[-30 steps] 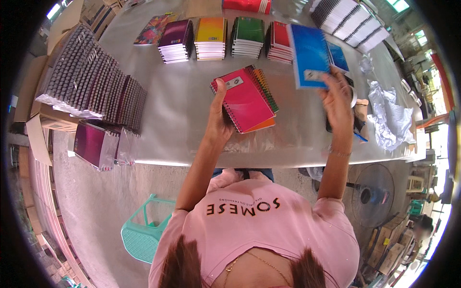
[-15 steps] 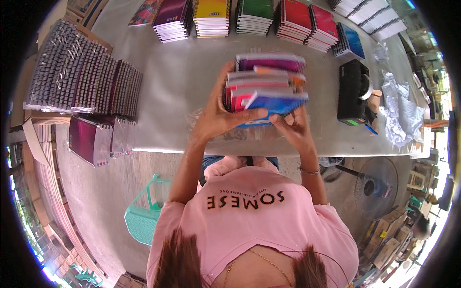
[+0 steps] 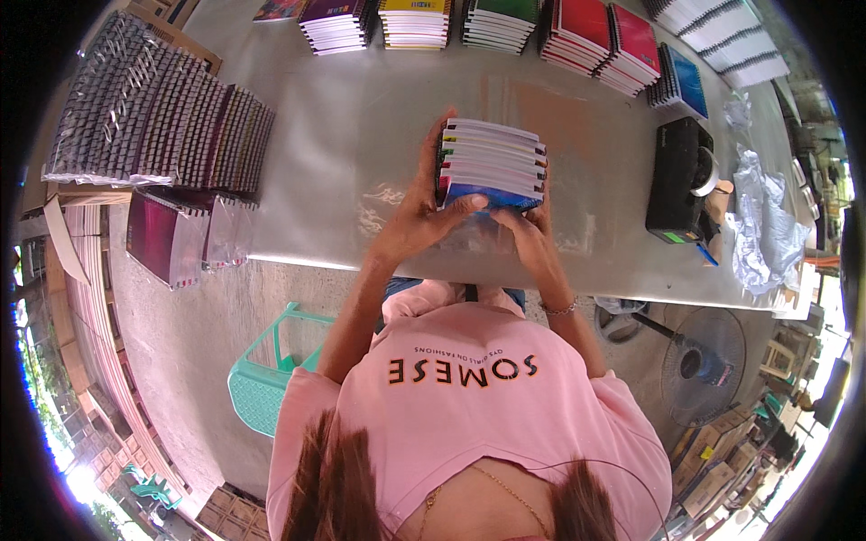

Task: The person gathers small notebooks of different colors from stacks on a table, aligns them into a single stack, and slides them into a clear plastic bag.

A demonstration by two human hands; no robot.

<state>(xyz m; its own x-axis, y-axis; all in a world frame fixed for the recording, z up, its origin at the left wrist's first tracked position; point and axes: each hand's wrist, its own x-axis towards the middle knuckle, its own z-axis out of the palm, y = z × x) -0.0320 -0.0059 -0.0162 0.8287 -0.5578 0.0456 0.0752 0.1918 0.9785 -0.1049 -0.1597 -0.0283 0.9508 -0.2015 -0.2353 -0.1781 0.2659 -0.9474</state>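
Note:
Between my two hands is a small stack of spiral notebooks (image 3: 492, 160), held on edge over the table, with a blue cover on the side toward me. My left hand (image 3: 428, 212) wraps the stack's left side, its thumb lying along the blue cover. On the other side, my right hand (image 3: 532, 225) grips the lower right corner, and its fingers are mostly hidden behind the notebooks. Both thumbs come close together at the near edge. White page edges of several notebooks show, now lined up evenly.
Notebook piles line the table's far side: purple (image 3: 336, 25), yellow (image 3: 415, 22), green (image 3: 499, 25), red (image 3: 577, 41) and blue (image 3: 681, 79). Packed spiral notebooks (image 3: 153, 108) stand at left. A black tape dispenser (image 3: 678, 180) and crumpled plastic (image 3: 762, 221) lie at right.
The notebooks were spread unevenly and are now squared into an even stack. My right hand has shifted left and closer to the left hand.

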